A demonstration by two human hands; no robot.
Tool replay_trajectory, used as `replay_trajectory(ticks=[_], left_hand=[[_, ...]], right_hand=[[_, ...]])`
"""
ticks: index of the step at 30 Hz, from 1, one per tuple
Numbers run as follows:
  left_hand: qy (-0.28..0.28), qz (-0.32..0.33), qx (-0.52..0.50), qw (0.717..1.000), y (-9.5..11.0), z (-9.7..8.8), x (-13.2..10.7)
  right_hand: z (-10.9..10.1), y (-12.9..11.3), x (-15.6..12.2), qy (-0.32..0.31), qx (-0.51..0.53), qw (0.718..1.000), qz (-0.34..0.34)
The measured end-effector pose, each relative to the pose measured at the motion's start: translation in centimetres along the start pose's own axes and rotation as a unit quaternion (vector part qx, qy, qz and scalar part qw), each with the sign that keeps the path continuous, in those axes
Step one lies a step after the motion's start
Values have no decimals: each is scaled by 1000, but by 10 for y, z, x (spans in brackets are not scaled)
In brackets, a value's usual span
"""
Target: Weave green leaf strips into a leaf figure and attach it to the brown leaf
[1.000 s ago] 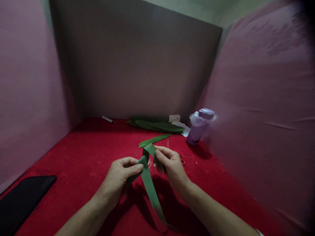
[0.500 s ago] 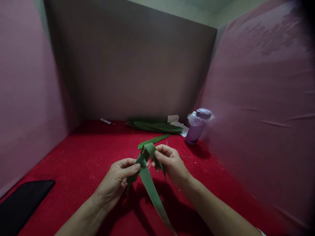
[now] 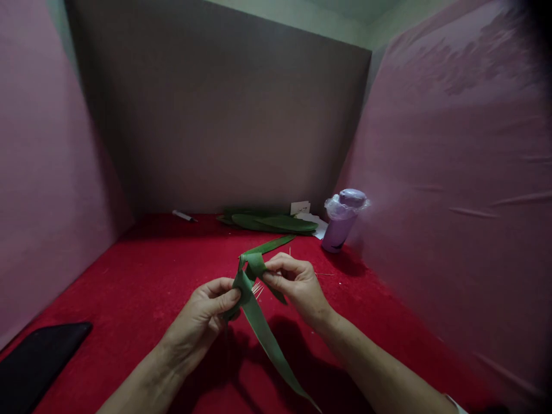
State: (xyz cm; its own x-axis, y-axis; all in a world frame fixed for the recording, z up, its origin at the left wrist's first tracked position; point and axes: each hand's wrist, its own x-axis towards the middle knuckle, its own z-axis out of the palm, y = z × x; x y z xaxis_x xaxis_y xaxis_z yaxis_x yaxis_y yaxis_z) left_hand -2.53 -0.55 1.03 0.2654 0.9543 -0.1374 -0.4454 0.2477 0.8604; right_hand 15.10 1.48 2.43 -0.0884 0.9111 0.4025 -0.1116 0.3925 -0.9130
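Between my hands is a long green leaf (image 3: 265, 333), folded into a loop at its top, with one tapering end hanging down toward me. My left hand (image 3: 207, 307) pinches it between thumb and fingers at the crossing below the loop. On the other side, my right hand (image 3: 297, 284) grips the loop's edge with thumb and forefinger, and a shorter pointed end droops beneath it. Several thin toothpicks (image 3: 257, 289) lie on the red cloth behind the leaf, partly hidden by it. Just beyond the loop rests a single cut leaf strip (image 3: 271, 244).
A pile of long green leaves (image 3: 271, 223) lies at the back, beside white paper pieces (image 3: 313, 221). To its right stands a purple tumbler (image 3: 338, 233) with plastic wrap round its top. A syringe (image 3: 183, 216) is at back left, a black flat object (image 3: 45, 359) at front left.
My right hand has turned the loop's edge, so the band now faces me more broadly and the short end shows lower. My left hand keeps its pinch. The view has shifted slightly.
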Motion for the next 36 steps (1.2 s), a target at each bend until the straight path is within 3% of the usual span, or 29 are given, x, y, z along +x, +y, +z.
replay_trajectory(ticks=[7, 14, 21, 28, 33, 36], left_hand=[[-21, 6, 2, 1000, -1, -1, -1], [-34, 15, 9, 999, -2, -3, 0], [11, 27, 41, 999, 2, 4, -5], [23, 46, 59, 997, 2, 5, -4], [67, 104, 89, 988, 4, 5, -2], [99, 161, 129, 974, 5, 6, -3]], right_hand=[[3, -3, -4, -33, 63, 995, 65], [6, -2, -8, -24, 25, 999, 35], [-2, -10, -3, 10, 42, 999, 29], [-11, -13, 1, -55, 92, 990, 92], [-14, -17, 2, -105, 74, 987, 94], [-16, -18, 6, -102, 25, 990, 89]])
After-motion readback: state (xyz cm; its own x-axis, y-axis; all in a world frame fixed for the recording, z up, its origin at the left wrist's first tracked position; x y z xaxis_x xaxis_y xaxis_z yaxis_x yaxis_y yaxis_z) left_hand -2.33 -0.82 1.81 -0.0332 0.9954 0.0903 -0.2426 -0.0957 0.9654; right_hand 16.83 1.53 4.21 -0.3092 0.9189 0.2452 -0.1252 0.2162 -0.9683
